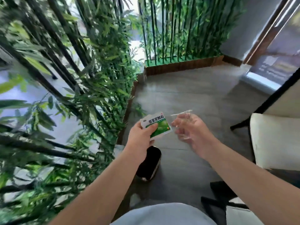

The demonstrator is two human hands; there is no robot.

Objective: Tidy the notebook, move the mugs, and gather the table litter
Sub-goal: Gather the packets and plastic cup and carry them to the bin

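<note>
I am standing over a grey floor, away from any table. My left hand [140,137] grips green-and-white sachets [156,124] with printed characters, held at waist height. My right hand [193,130] curls around a piece of clear plastic wrapper [181,115], which is thin and hard to make out. The two hands are close together, about a hand's width apart. No notebook or mugs are in view.
Bamboo-like plants [81,78] form a screen along the left, and another planter [183,64] stands at the back. A white chair cushion [276,140] with a dark frame sits on the right. A dark shoe [149,161] is below my hands.
</note>
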